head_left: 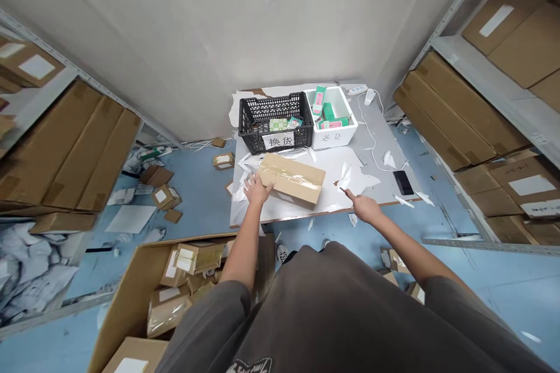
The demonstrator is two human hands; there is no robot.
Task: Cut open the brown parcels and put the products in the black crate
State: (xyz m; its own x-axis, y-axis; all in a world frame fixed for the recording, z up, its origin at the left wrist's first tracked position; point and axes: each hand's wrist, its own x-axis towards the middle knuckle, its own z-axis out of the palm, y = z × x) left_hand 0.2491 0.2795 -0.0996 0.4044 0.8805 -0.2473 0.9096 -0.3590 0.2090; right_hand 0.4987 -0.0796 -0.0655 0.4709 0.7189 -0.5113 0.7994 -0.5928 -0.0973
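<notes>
A taped brown cardboard box (291,176) lies on the table, slightly turned, with shiny clear tape along its top. My left hand (257,189) rests at the box's left end, fingers spread and touching it. To the right of the box, apart from it, my right hand (365,207) is closed around a slim dark tool (345,190). Its thin tip points left toward the box; the rest is hidden in the fist, so I cannot tell its exact kind. White paper scraps (345,177) lie just beyond that tip.
Behind the box stand a black plastic crate (249,134) and a white foam box (345,139) holding small green packages. A phone (403,182) and white cable lie at right. A large carton (118,297) of parcels stands at lower left. Loaded shelves (464,49) flank both sides.
</notes>
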